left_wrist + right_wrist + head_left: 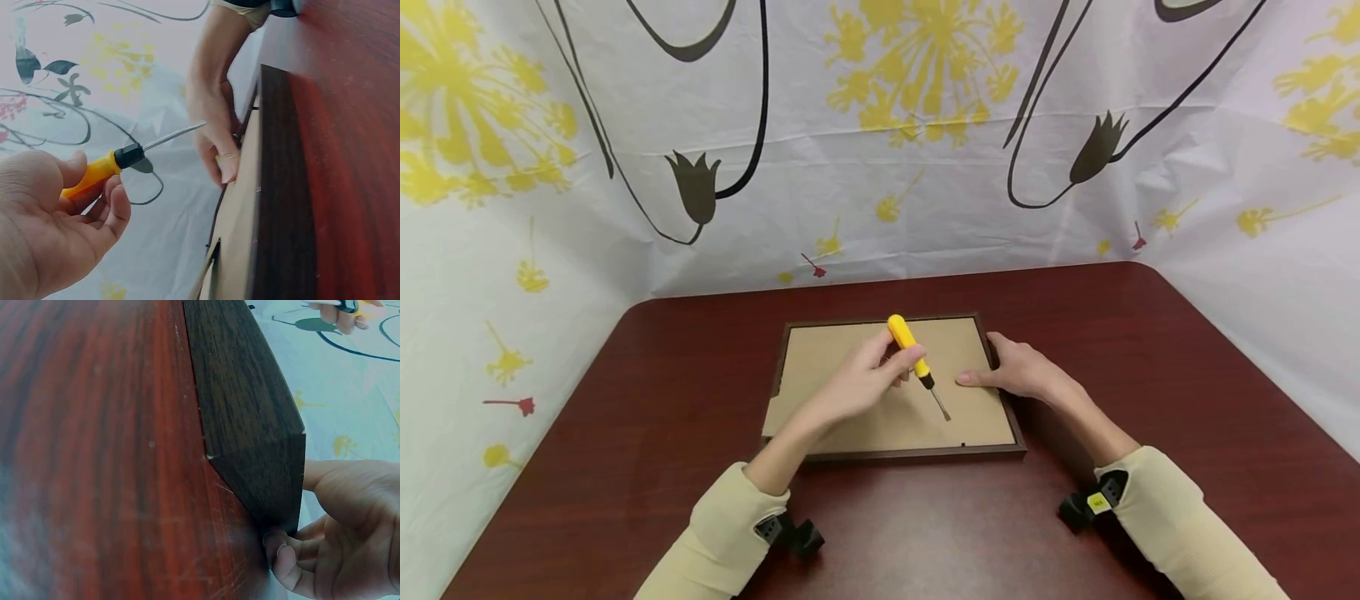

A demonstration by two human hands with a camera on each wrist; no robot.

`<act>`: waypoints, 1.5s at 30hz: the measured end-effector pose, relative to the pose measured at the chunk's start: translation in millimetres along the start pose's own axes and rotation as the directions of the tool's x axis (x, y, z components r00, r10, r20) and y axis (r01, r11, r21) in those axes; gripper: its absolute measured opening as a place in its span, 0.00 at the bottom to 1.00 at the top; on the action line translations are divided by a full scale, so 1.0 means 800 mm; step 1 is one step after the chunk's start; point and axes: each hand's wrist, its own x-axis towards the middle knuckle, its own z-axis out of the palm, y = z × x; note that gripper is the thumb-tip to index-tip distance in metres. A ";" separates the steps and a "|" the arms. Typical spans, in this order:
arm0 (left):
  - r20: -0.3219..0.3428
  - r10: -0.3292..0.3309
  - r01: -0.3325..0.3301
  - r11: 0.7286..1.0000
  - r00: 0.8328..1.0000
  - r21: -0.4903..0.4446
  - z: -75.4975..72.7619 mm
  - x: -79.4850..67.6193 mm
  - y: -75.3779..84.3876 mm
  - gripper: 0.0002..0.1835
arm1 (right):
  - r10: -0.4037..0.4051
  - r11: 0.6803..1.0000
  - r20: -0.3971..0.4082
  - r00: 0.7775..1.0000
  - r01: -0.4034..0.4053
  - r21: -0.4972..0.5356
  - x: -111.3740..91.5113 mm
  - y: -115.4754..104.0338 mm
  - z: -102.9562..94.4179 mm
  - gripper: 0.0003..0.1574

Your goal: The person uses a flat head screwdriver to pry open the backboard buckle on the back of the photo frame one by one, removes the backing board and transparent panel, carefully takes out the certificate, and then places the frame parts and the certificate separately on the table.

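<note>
Because the left hand [867, 378] pinches a flathead screwdriver [921, 369], a slip could gouge the backing board [820, 358] or jab the right hand [1024, 372] gripping the picture frame [917, 454].

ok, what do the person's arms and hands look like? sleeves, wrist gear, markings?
Left hand and right hand are bare, no gloves. Both arms have long cream sleeves: left sleeve, right sleeve. Each wrist carries a small, blocky black device: left device, right device. A yellow label shows beside the right one; its text is too small to read. No cables visible.
</note>
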 end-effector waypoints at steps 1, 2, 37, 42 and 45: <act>-0.024 0.011 -0.012 0.999 1.000 -0.031 -0.002 0.000 0.001 0.11 | -0.002 1.000 -0.001 1.000 0.002 0.000 0.000 0.000 0.000 0.74; -0.047 0.020 -0.022 0.998 0.999 -0.060 -0.005 0.000 0.002 0.10 | -0.005 1.000 -0.001 1.000 0.005 0.000 0.000 0.000 0.000 0.74; -0.417 -0.053 0.004 0.993 0.907 -0.116 -0.123 -0.072 -0.011 0.19 | -0.006 1.000 -0.001 1.000 0.006 0.002 -0.003 0.004 -0.001 0.73; -0.423 -0.120 0.126 0.992 0.898 -0.014 -0.143 -0.093 -0.023 0.23 | -0.011 1.000 -0.006 1.000 0.011 -0.003 -0.001 0.003 0.000 0.74; -0.409 -0.152 0.179 0.983 0.900 0.029 -0.153 -0.104 -0.028 0.23 | -0.010 1.000 -0.008 1.000 0.010 0.000 -0.001 0.002 0.000 0.74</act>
